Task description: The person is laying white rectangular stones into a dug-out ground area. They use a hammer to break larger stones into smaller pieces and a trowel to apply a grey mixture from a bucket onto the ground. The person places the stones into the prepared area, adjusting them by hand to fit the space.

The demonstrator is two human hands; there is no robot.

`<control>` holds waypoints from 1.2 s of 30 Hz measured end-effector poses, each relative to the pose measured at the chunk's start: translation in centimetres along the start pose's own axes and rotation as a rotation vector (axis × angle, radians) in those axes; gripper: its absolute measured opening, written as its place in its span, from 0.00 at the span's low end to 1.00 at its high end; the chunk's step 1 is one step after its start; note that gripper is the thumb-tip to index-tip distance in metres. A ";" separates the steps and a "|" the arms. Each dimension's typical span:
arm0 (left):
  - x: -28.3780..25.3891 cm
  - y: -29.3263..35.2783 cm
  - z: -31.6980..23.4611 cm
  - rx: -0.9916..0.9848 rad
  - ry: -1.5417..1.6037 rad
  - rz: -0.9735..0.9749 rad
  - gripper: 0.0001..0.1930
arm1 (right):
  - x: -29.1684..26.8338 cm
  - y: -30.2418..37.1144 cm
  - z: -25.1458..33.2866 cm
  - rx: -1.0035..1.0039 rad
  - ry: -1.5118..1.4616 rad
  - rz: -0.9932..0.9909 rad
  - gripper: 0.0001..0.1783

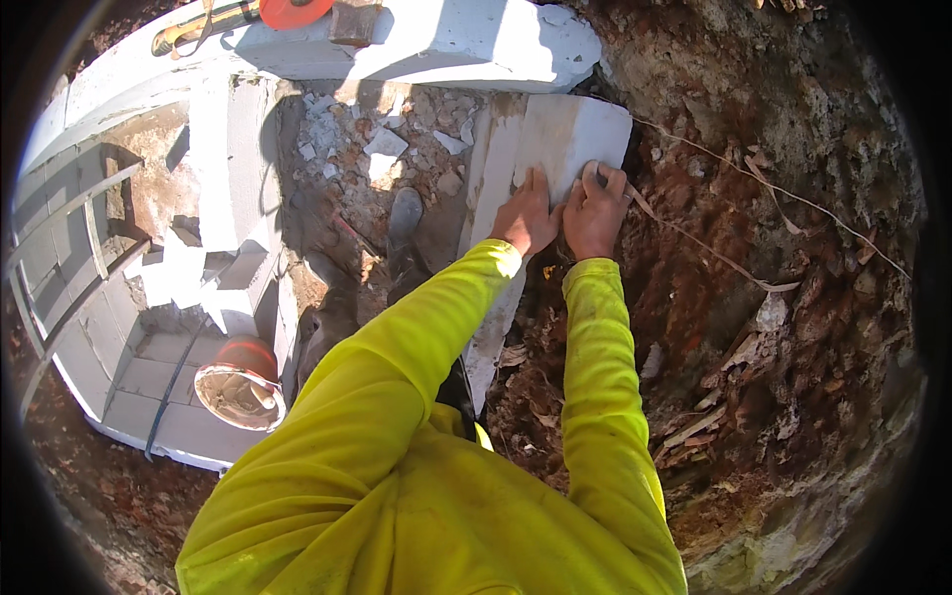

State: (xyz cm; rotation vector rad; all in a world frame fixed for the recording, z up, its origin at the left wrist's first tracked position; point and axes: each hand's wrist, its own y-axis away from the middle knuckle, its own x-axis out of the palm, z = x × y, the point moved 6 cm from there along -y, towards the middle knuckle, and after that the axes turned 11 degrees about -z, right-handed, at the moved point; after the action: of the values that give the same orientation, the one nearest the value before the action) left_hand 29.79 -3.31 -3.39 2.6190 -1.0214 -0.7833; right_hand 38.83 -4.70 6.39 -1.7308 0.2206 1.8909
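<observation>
While fingers (536, 181) of left hand (526, 216) and right hand (595, 210) lie flat, spread on white block (575, 134), block leans against red earth bank (793, 248). Rubble (382, 149) just left. Orange bucket (241, 384) below, grey mortar inside.

Your left hand (526, 215) lies flat on the near end of a white block (567, 139), and your right hand (595, 210) sits just beside it, fingers curled over the block's right edge where it meets the red-brown earth bank (783, 327). Both yellow sleeves (595, 367) reach in from the near edge. Left of the block lies broken white rubble (382, 149). Farther left stands a white block wall (228, 169), with an orange bucket (241, 385) near it, holding what may be mortar. A thin root (714, 253) trails across the soil.
</observation>
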 end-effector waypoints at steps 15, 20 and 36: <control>-3.3 0.3 -0.2 0.054 -0.159 0.018 0.33 | 1.1 -0.2 -1.4 -0.016 0.042 0.072 0.20; -11.3 3.1 9.5 -0.029 -0.209 -0.067 0.33 | 1.3 -0.2 -1.2 0.089 0.141 0.148 0.20; -23.8 18.4 22.3 -0.329 -0.340 -0.197 0.33 | 0.9 -0.2 -1.7 0.230 0.005 0.131 0.24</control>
State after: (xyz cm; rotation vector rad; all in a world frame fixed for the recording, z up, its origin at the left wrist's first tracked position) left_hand -7.51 -0.88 -5.42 2.3707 -0.6401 -1.3523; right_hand 40.45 -5.06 5.29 -1.5993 0.5430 1.8705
